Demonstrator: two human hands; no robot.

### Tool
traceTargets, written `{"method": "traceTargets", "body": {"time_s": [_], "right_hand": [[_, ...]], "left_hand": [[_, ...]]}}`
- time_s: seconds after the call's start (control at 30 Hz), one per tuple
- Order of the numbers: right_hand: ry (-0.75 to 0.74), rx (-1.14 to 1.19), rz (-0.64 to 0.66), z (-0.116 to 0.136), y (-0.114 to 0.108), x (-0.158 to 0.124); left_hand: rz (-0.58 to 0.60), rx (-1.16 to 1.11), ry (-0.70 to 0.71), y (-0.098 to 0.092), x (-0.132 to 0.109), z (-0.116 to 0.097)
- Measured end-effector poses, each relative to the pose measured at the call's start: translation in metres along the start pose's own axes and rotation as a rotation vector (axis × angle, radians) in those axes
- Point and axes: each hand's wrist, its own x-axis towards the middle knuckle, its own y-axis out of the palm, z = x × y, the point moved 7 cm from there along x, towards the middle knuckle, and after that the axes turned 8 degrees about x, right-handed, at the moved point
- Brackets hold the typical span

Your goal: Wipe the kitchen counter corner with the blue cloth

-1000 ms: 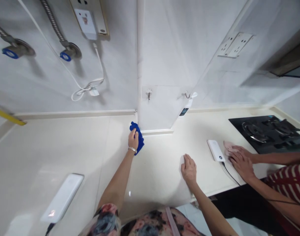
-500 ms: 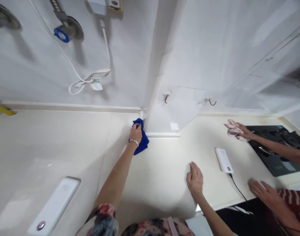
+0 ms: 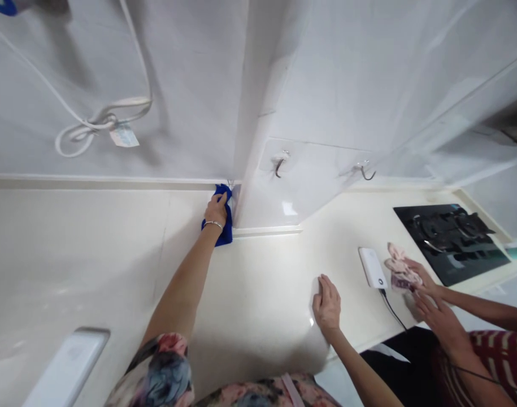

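Note:
My left hand (image 3: 216,211) presses a blue cloth (image 3: 224,232) into the corner where the cream countertop (image 3: 262,282) meets the white tiled wall and a jutting pillar. A thin bracelet circles that wrist. My right hand (image 3: 326,303) lies flat on the countertop near its front edge, fingers together, holding nothing.
Another person in a striped sleeve holds a pink patterned cloth (image 3: 400,271) beside a white power bank (image 3: 372,268) with a black cable. A black gas hob (image 3: 451,240) sits at the right. Two hooks (image 3: 278,165) hang on the pillar. A white device (image 3: 67,367) lies at the lower left.
My left hand and the blue cloth have pushed further up into the wall corner. The other person's hands have drawn back together near the power bank. My right hand stays flat.

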Motion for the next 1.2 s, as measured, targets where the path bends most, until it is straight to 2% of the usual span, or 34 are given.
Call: {"method": "traceTargets", "body": {"time_s": [0.17,0.37,0.57,0.83,0.93,1.07,1.2], "right_hand": [[0.005,0.012,-0.026,0.002,0.001,0.003],[-0.033,-0.021,-0.028,0.007,0.005,0.01],[0.032,-0.021,0.011,0.005,0.007,0.016],[0.101,0.008,0.064,0.006,0.005,0.021],[0.115,0.038,0.085,0.006,0.005,0.021],[0.12,0.067,0.078,0.006,0.004,0.021],[0.12,0.085,0.063,0.008,0.003,0.022]], "left_hand": [[-0.032,-0.037,0.03,-0.005,0.002,-0.001],[-0.099,-0.027,0.115,-0.005,-0.016,0.008],[-0.091,-0.007,0.104,-0.001,-0.064,0.014],[-0.201,0.005,0.129,-0.001,-0.12,0.011],[-0.165,0.131,0.225,0.002,-0.143,-0.003],[-0.059,0.355,0.392,0.016,-0.179,-0.037],[-0.084,0.44,0.433,0.024,-0.206,-0.063]]}}
